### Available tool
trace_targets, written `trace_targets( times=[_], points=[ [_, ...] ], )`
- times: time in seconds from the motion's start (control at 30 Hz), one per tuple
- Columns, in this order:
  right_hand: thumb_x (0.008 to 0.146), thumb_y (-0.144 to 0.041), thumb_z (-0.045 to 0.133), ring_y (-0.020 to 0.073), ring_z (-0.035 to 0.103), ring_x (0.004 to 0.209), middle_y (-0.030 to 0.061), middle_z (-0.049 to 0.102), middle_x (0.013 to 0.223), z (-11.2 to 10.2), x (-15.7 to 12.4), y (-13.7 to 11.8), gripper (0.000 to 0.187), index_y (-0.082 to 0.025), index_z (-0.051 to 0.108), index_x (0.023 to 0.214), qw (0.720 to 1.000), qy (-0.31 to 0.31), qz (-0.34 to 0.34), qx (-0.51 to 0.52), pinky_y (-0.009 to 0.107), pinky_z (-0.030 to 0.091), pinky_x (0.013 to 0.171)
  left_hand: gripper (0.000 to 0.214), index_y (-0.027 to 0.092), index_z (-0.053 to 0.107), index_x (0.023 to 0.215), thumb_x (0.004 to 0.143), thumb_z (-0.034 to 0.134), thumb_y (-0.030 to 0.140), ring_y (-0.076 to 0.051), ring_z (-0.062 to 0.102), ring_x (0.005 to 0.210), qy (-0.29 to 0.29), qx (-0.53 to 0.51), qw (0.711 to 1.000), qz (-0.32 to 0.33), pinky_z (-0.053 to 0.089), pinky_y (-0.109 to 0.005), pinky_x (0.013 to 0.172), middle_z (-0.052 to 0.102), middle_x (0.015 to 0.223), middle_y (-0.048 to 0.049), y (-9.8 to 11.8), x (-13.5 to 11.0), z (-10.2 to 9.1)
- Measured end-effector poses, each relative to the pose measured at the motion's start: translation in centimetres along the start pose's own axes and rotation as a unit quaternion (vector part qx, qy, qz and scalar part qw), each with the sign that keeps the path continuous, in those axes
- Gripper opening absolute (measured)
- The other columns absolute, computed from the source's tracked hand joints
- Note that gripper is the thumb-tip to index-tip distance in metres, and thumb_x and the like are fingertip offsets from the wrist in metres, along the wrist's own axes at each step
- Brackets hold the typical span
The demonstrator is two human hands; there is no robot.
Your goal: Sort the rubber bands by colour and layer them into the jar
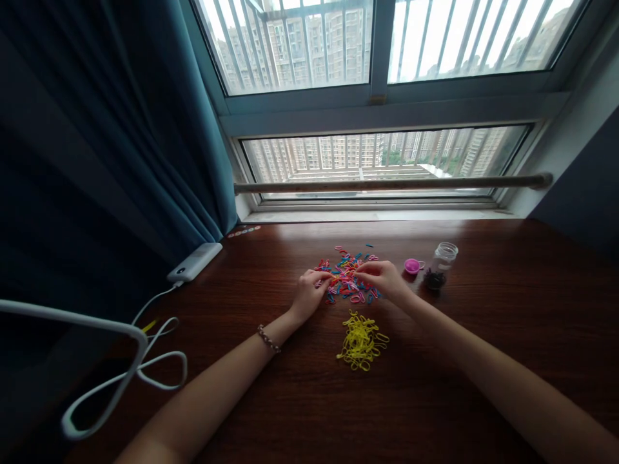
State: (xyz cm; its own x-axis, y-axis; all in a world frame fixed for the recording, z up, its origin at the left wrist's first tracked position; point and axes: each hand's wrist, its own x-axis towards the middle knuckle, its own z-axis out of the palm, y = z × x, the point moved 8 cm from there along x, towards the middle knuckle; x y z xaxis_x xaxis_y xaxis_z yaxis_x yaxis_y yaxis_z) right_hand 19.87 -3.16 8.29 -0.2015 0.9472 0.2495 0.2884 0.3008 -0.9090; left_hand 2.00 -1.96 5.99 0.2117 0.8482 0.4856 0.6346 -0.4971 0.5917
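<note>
A dark wooden table (483, 361) under a window. At far left hangs a teal curtain (120, 129), with a white power bank (195, 261) and its looped white cable (145, 361) beside it. The left hand (309, 293) - a beaded bracelet (268, 339) on its wrist - rests curled at the left edge of a mixed-colour pile of small elastic bands (345, 277) at the table's centre. Nearer the person lies a separate yellow pile (360, 341). The right hand (384, 278) touches the mixed pile's right side, fingertips drawn close. Whether either hand pinches a band is too small to tell. Further right sit a pink lid (412, 266) and an open glass jar (439, 264).
</note>
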Motion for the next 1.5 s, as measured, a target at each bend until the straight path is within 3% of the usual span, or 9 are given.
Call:
trace_targets(
  times=[0.2,0.3,0.53,0.77,0.93,1.1,1.2,1.33,1.5],
  points=[
    [0.081,-0.034,0.053,0.0131,0.053,0.055,0.0031,0.062,0.061,3.6,-8.1,-2.9,0.024,-0.017,0.069,0.080,0.972,-0.137,-0.105,-0.159,0.023,0.038,0.053,0.015,0.019,0.066,0.082,0.079,0.055,0.028,-0.016,0.057,0.078,0.012,-0.012,0.999,0.030,0.045,-0.029,0.072,0.065,0.079,-0.0034,1.1,0.0,-0.4],
    [0.082,-0.033,0.053,0.0148,0.054,0.064,0.0038,0.063,0.067,2.6,-9.4,-3.2,0.021,-0.020,0.068,0.090,0.953,-0.121,-0.166,-0.224,0.024,0.039,0.061,0.016,0.017,0.065,0.080,0.080,0.054,0.028,-0.016,0.057,0.075,0.004,-0.030,0.998,0.055,0.045,-0.028,0.070,0.064,0.077,-0.0039,2.6,-0.3,-0.6],
    [0.085,-0.031,0.047,0.0134,0.052,0.055,0.0027,0.063,0.064,-4.1,-4.6,-0.1,0.026,-0.016,0.067,0.079,0.970,0.052,-0.096,-0.216,0.023,0.037,0.054,0.017,0.013,0.061,0.088,0.083,0.048,0.023,-0.013,0.053,0.068,-0.203,-0.053,0.944,0.254,0.043,-0.025,0.066,0.062,0.072,-0.0057,9.4,-4.2,3.0],
    [0.082,-0.017,0.050,0.0188,0.053,0.088,0.0031,0.067,0.092,0.5,0.9,-0.1,0.021,-0.021,0.066,0.095,0.935,0.024,-0.194,-0.295,0.030,0.039,0.081,0.019,0.014,0.059,0.092,0.085,0.045,0.025,-0.014,0.052,0.069,-0.213,-0.020,0.923,0.321,0.042,-0.026,0.067,0.060,0.071,-0.0060,10.4,-5.4,4.0],
    [0.082,-0.018,0.050,0.0206,0.049,0.089,0.0029,0.068,0.091,2.2,2.9,1.7,0.019,-0.022,0.069,0.086,0.913,0.041,-0.168,-0.370,0.034,0.036,0.083,0.025,0.013,0.054,0.102,0.082,0.050,0.028,-0.015,0.051,0.069,-0.187,-0.026,0.922,0.338,0.042,-0.027,0.066,0.060,0.073,-0.0057,9.5,-4.7,2.4],
    [0.082,-0.018,0.050,0.0196,0.049,0.087,0.0013,0.068,0.089,2.5,2.6,2.8,0.020,-0.021,0.069,0.078,0.913,0.030,-0.168,-0.369,0.031,0.036,0.083,0.014,0.014,0.056,0.091,0.081,0.050,0.022,-0.011,0.050,0.060,-0.081,-0.109,0.969,0.207,0.042,-0.022,0.059,0.057,0.068,-0.0023,6.2,-2.1,0.2],
    [0.082,-0.018,0.050,0.0192,0.050,0.086,0.0022,0.068,0.086,2.3,2.7,3.0,0.019,-0.021,0.069,0.078,0.916,0.037,-0.158,-0.367,0.031,0.036,0.082,0.012,0.015,0.057,0.085,0.082,0.050,0.024,-0.008,0.048,0.054,-0.082,-0.189,0.975,0.079,0.040,-0.019,0.053,0.057,0.066,-0.0002,4.7,-1.6,0.6],
    [0.080,-0.016,0.052,0.0186,0.052,0.086,0.0040,0.068,0.084,1.7,2.9,3.4,0.017,-0.020,0.068,0.085,0.924,0.051,-0.136,-0.355,0.030,0.037,0.081,0.018,0.013,0.057,0.086,0.079,0.055,0.029,-0.008,0.051,0.057,-0.156,-0.304,0.939,-0.039,0.043,-0.018,0.053,0.056,0.067,-0.0002,5.1,-2.7,2.5],
    [0.079,-0.016,0.054,0.0186,0.054,0.084,0.0050,0.067,0.085,1.0,2.9,3.9,0.016,-0.020,0.066,0.089,0.938,0.070,-0.114,-0.320,0.030,0.038,0.080,0.028,0.013,0.056,0.092,0.072,0.064,0.029,-0.011,0.055,0.072,-0.245,-0.384,0.888,-0.064,0.048,-0.024,0.068,0.058,0.079,-0.0034,6.7,-4.4,4.4]
  ],
)
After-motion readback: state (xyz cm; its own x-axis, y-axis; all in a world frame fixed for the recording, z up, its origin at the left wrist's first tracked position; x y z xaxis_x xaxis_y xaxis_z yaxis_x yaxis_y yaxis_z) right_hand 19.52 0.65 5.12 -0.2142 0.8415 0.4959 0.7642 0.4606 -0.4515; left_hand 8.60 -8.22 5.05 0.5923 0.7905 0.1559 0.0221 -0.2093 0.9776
